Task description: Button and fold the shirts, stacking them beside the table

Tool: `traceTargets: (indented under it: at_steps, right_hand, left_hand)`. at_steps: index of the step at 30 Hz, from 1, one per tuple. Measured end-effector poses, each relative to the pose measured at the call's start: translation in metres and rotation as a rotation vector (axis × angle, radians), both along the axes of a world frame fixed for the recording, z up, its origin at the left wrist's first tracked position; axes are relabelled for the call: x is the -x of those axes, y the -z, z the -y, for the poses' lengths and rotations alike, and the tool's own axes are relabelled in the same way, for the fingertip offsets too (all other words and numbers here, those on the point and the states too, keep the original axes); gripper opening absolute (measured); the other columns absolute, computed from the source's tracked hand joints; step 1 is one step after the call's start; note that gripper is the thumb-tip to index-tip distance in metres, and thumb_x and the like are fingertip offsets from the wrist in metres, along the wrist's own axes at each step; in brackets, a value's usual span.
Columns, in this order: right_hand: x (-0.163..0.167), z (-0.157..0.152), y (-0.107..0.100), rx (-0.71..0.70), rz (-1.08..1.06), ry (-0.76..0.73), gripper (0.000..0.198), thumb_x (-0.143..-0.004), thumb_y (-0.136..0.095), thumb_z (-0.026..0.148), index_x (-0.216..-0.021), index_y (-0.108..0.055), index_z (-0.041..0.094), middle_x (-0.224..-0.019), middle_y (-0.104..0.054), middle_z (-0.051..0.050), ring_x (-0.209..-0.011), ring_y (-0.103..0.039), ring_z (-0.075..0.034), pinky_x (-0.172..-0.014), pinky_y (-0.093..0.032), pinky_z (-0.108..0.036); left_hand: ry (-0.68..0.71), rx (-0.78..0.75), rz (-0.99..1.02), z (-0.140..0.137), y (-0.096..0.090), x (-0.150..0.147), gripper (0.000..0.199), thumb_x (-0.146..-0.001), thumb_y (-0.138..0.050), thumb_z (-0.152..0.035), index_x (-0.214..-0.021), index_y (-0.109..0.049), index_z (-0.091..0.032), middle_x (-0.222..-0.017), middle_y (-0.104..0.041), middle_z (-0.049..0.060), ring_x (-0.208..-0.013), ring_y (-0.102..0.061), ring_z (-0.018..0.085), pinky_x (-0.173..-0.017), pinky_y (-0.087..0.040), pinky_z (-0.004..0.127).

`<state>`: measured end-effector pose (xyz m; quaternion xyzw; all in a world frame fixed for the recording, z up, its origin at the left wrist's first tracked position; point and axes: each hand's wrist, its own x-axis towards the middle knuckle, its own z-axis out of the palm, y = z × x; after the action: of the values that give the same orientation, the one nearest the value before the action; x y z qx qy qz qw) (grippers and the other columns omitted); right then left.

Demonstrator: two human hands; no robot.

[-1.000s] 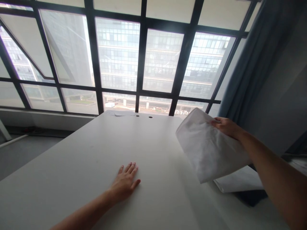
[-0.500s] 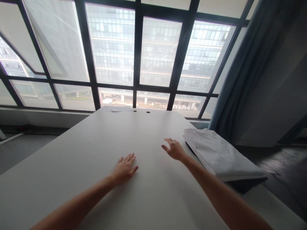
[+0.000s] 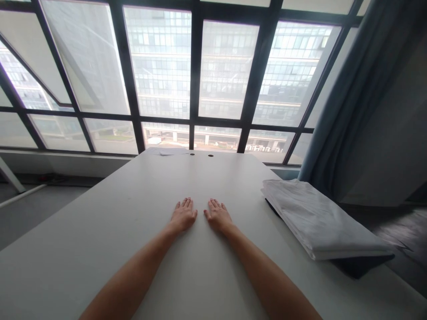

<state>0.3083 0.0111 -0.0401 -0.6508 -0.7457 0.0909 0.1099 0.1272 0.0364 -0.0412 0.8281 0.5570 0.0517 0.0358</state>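
Note:
Both my hands rest palm down on the white table (image 3: pixel 150 186), near its middle. My left hand (image 3: pixel 183 216) lies flat with its fingers stretched forward, holding nothing. Just to its right, a narrow gap away, my right hand (image 3: pixel 218 216) lies flat in the same way, also holding nothing. Right of my right hand, apart from it, a folded white cloth (image 3: pixel 320 218) lies over something dark (image 3: pixel 358 266) at the table's right side. What the dark thing is, I cannot tell.
At the table's far edge lie white sheets (image 3: pixel 167 151) beside two dark round holes. Beyond it stand large windows with black frames (image 3: pixel 196 89). A blue-grey curtain (image 3: pixel 330 124) hangs at the right. A white metal leg (image 3: pixel 11 175) stands on the left.
My right hand has moved left and down onto the table. My left hand has slid slightly forward and right, so the two now lie side by side. The view has shifted a little.

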Motion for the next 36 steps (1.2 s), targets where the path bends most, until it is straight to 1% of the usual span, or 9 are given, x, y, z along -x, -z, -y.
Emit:
traceTargets:
  at_steps: [9, 17, 26, 28, 30, 31, 33, 35, 36]
  right_hand:
    - [0.001, 0.000, 0.000, -0.001, 0.005, 0.004, 0.068, -0.098, -0.029, 0.047, -0.154, -0.030, 0.007, -0.162, -0.022, -0.014, -0.150, -0.018, -0.024, -0.120, -0.009, -0.044]
    - [0.002, -0.002, 0.003, 0.008, 0.002, 0.028, 0.068, -0.098, -0.029, 0.047, -0.154, -0.030, 0.009, -0.162, -0.021, -0.012, -0.150, -0.016, -0.022, -0.121, -0.007, -0.042]
    - [0.000, -0.003, 0.001, -0.004, 0.006, 0.025, 0.066, -0.098, -0.031, 0.046, -0.153, -0.032, 0.010, -0.162, -0.023, -0.012, -0.150, -0.018, -0.023, -0.120, -0.010, -0.043]
    - [0.002, 0.001, -0.002, -0.042, 0.015, 0.031, 0.063, -0.098, -0.033, 0.045, -0.151, -0.037, 0.010, -0.160, -0.028, -0.014, -0.148, -0.023, -0.024, -0.119, -0.014, -0.044]
    - [0.007, 0.010, -0.008, -0.108, 0.044, 0.007, 0.053, -0.099, -0.036, 0.040, -0.141, -0.050, 0.011, -0.153, -0.042, -0.017, -0.141, -0.037, -0.026, -0.115, -0.024, -0.042]
    - [0.010, 0.017, -0.012, -0.135, 0.073, -0.030, 0.047, -0.099, -0.037, 0.037, -0.133, -0.058, 0.011, -0.145, -0.051, -0.018, -0.134, -0.046, -0.026, -0.111, -0.030, -0.040]
    - [0.013, 0.031, -0.021, -0.163, 0.146, -0.149, 0.038, -0.098, -0.039, 0.032, -0.114, -0.068, 0.013, -0.123, -0.066, -0.018, -0.114, -0.060, -0.025, -0.101, -0.038, -0.036]
    - [0.008, 0.046, -0.030, -0.167, 0.196, -0.238, 0.032, -0.097, -0.042, 0.030, -0.101, -0.071, 0.015, -0.107, -0.071, -0.014, -0.099, -0.064, -0.024, -0.093, -0.042, -0.034]
    - [0.000, 0.054, -0.034, -0.185, 0.201, -0.228, 0.030, -0.096, -0.044, 0.030, -0.100, -0.071, 0.016, -0.104, -0.072, -0.013, -0.097, -0.064, -0.023, -0.092, -0.042, -0.033]
  left_hand:
    - [0.002, 0.007, 0.005, -0.001, 0.000, 0.000, 0.066, -0.098, -0.024, -0.042, -0.152, -0.029, -0.004, -0.162, -0.019, 0.017, -0.151, -0.017, 0.026, -0.121, -0.013, 0.046]
    - [-0.018, 0.000, 0.012, -0.001, -0.001, -0.002, 0.065, -0.097, -0.027, -0.040, -0.152, -0.032, -0.007, -0.162, -0.021, 0.014, -0.150, -0.019, 0.025, -0.121, -0.015, 0.046]
    - [-0.019, 0.005, 0.016, 0.001, -0.002, -0.002, 0.065, -0.098, -0.028, -0.039, -0.152, -0.030, -0.004, -0.161, -0.022, 0.014, -0.150, -0.019, 0.024, -0.121, -0.014, 0.046]
    - [-0.017, -0.004, 0.027, 0.000, -0.002, -0.002, 0.063, -0.098, -0.029, -0.038, -0.152, -0.032, -0.005, -0.161, -0.024, 0.014, -0.150, -0.020, 0.025, -0.121, -0.015, 0.047]
    - [-0.015, -0.032, 0.054, 0.001, -0.002, -0.001, 0.061, -0.097, -0.033, -0.039, -0.149, -0.037, -0.007, -0.160, -0.028, 0.015, -0.148, -0.024, 0.026, -0.120, -0.017, 0.048]
    - [-0.008, -0.059, 0.076, 0.002, -0.003, -0.001, 0.059, -0.097, -0.036, -0.039, -0.147, -0.042, -0.009, -0.158, -0.033, 0.015, -0.147, -0.028, 0.027, -0.119, -0.020, 0.047]
    - [0.037, -0.124, 0.129, 0.007, -0.006, 0.002, 0.049, -0.095, -0.042, -0.041, -0.134, -0.056, -0.014, -0.149, -0.048, 0.014, -0.138, -0.041, 0.028, -0.114, -0.030, 0.045]
    - [0.109, -0.175, 0.180, 0.016, -0.009, 0.007, 0.037, -0.094, -0.047, -0.039, -0.117, -0.066, -0.018, -0.133, -0.062, 0.012, -0.124, -0.052, 0.027, -0.105, -0.039, 0.041]
    - [0.144, -0.188, 0.202, 0.022, -0.011, 0.010, 0.032, -0.093, -0.049, -0.038, -0.110, -0.069, -0.019, -0.125, -0.066, 0.010, -0.118, -0.055, 0.026, -0.102, -0.042, 0.039]
